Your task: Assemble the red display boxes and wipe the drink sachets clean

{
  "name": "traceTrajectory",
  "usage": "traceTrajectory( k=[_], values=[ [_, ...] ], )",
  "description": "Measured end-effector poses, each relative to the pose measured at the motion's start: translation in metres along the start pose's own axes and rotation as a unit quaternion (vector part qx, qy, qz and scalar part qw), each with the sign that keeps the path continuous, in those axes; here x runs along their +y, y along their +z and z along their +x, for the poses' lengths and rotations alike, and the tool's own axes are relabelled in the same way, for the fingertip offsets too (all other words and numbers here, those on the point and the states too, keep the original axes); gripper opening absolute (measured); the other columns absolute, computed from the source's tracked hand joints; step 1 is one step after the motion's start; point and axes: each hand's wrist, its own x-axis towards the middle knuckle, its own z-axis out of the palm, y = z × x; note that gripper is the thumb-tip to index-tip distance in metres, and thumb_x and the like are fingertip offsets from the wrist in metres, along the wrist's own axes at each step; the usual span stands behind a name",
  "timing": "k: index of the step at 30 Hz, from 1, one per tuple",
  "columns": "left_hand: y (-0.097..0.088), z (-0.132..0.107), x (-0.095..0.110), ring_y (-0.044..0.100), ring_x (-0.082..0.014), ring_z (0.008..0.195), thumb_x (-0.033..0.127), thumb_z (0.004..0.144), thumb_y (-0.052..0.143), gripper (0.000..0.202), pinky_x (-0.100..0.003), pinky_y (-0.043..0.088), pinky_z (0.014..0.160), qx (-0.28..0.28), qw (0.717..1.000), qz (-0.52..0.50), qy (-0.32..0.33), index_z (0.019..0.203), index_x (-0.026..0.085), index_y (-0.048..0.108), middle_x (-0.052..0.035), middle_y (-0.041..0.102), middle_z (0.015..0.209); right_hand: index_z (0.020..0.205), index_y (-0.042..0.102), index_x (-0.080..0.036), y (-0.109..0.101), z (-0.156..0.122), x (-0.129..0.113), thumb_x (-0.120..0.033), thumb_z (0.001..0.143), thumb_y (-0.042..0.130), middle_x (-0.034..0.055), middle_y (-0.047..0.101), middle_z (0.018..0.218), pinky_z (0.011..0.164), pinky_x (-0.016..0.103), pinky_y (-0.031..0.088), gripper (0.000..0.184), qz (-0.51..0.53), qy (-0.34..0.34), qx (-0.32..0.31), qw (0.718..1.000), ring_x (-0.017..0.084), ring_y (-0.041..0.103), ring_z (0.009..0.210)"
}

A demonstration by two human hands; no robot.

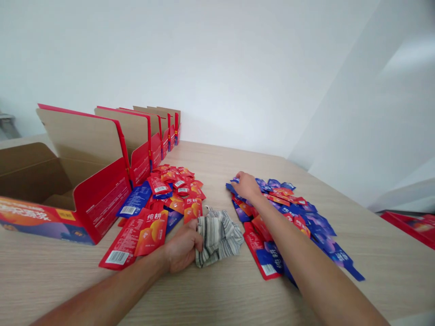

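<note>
My left hand (185,246) is closed on the edge of a crumpled grey-and-white striped cloth (220,235) lying on the table. Beside it spreads a left pile of mostly red packets (151,231) with orange fruit prints, along with a few blue packets (136,199). My right hand (247,185) is at the far left end of a second pile, its fingers curled down on a blue packet (234,186); the fingertips are partly hidden. That right pile mixes blue packets (317,224) with red packets (260,226), and my forearm crosses over it.
A row of several red cardboard boxes runs back along the left; the nearest box (102,199) has its lid raised. At the far right edge is part of a red container (408,226) with packets in it. Behind the wooden table (217,294) rises a white wall (231,81).
</note>
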Motion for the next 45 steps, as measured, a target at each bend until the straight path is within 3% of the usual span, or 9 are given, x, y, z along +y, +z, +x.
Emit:
traceTrajectory(
  k=[3, 6, 9, 16, 22, 28, 36, 42, 45],
  values=[
    [-0.001, 0.001, 0.0, 0.07, -0.0221, 0.087, -0.008, 0.038, 0.047, 0.065, -0.026, 0.056, 0.072, -0.022, 1.0, -0.007, 0.009, 0.095, 0.017, 0.066, -0.002, 0.069, 0.082, 0.128, 0.061, 0.0, 0.002, 0.012, 0.039, -0.035, 0.092, 0.073, 0.0316, 0.062, 0.133, 0.104, 0.042, 0.045, 0.051, -0.062, 0.058, -0.015, 0.996, 0.035, 0.058, 0.128],
    [-0.001, 0.001, 0.0, 0.07, -0.021, 0.083, -0.007, 0.038, 0.047, 0.066, -0.026, 0.056, 0.07, -0.023, 1.0, -0.002, 0.001, 0.096, 0.017, 0.065, -0.0011, 0.069, 0.082, 0.127, 0.063, -0.008, 0.009, 0.016, 0.057, -0.041, 0.095, 0.071, 0.0199, 0.065, 0.128, 0.097, 0.044, 0.053, 0.046, -0.093, 0.074, -0.048, 0.992, 0.03, 0.065, 0.117],
    [-0.001, 0.001, 0.0, 0.07, -0.0207, 0.08, -0.007, 0.038, 0.047, 0.068, -0.026, 0.056, 0.068, -0.012, 1.0, 0.002, -0.006, 0.099, 0.018, 0.065, -0.0008, 0.069, 0.082, 0.129, 0.062, -0.017, 0.013, 0.019, 0.06, -0.038, 0.099, 0.066, 0.0112, 0.064, 0.13, 0.093, 0.045, 0.057, 0.037, -0.115, 0.066, -0.06, 0.989, 0.024, 0.066, 0.11],
    [0.002, -0.001, 0.002, 0.071, -0.0218, 0.082, -0.006, 0.038, 0.047, 0.071, -0.027, 0.057, 0.069, -0.016, 1.0, 0.0, -0.004, 0.101, 0.017, 0.066, -0.0016, 0.07, 0.085, 0.126, 0.064, -0.01, -0.005, 0.011, 0.05, -0.027, 0.102, 0.058, 0.0189, 0.068, 0.123, 0.094, 0.042, 0.055, 0.03, -0.13, 0.049, -0.007, 0.99, 0.028, 0.069, 0.111],
    [0.003, -0.001, 0.002, 0.071, -0.0223, 0.082, -0.007, 0.037, 0.049, 0.061, -0.026, 0.056, 0.065, 0.014, 1.0, 0.009, -0.017, 0.091, 0.016, 0.067, -0.0024, 0.071, 0.083, 0.144, 0.053, -0.012, -0.012, -0.064, 0.008, -0.019, 0.106, 0.039, 0.0168, 0.077, 0.11, 0.091, 0.036, 0.053, 0.041, -0.09, -0.036, 0.05, 0.994, 0.028, 0.075, 0.102],
    [0.004, -0.002, 0.002, 0.069, -0.0179, 0.071, -0.008, 0.038, 0.049, 0.05, -0.023, 0.054, 0.061, 0.01, 1.0, 0.015, 0.001, 0.08, 0.015, 0.064, -0.0015, 0.07, 0.076, 0.145, 0.053, -0.007, 0.048, -0.171, -0.013, -0.001, 0.091, 0.042, 0.02, 0.067, 0.137, 0.1, 0.039, 0.058, 0.055, -0.014, -0.315, 0.117, 0.942, 0.027, 0.068, 0.123],
    [0.005, -0.004, 0.002, 0.072, -0.0194, 0.076, -0.009, 0.04, 0.048, 0.049, -0.024, 0.057, 0.067, -0.008, 1.0, 0.004, 0.017, 0.079, 0.015, 0.065, -0.0008, 0.071, 0.073, 0.132, 0.062, 0.003, 0.046, -0.206, -0.012, 0.001, 0.085, 0.045, 0.0252, 0.07, 0.129, 0.097, 0.039, 0.062, 0.05, -0.042, -0.399, 0.194, 0.895, 0.032, 0.071, 0.119],
    [0.003, -0.002, 0.002, 0.075, -0.0243, 0.084, -0.009, 0.04, 0.049, 0.053, -0.033, 0.06, 0.078, -0.022, 1.0, 0.001, -0.003, 0.084, 0.014, 0.068, -0.0042, 0.075, 0.079, 0.142, 0.056, -0.018, 0.008, -0.195, -0.014, -0.019, 0.102, 0.044, 0.0083, 0.08, 0.107, 0.066, 0.028, 0.065, 0.042, 0.328, -0.189, 0.05, 0.924, 0.019, 0.078, 0.077],
    [0.006, -0.003, 0.003, 0.075, -0.0243, 0.084, -0.008, 0.039, 0.049, 0.053, -0.032, 0.06, 0.077, -0.008, 1.0, 0.009, -0.009, 0.083, 0.014, 0.068, -0.0041, 0.075, 0.078, 0.146, 0.052, -0.019, 0.017, -0.178, -0.011, -0.022, 0.101, 0.047, 0.0106, 0.077, 0.117, 0.079, 0.036, 0.066, 0.046, 0.38, -0.148, 0.03, 0.913, 0.022, 0.078, 0.095]
  ],
)
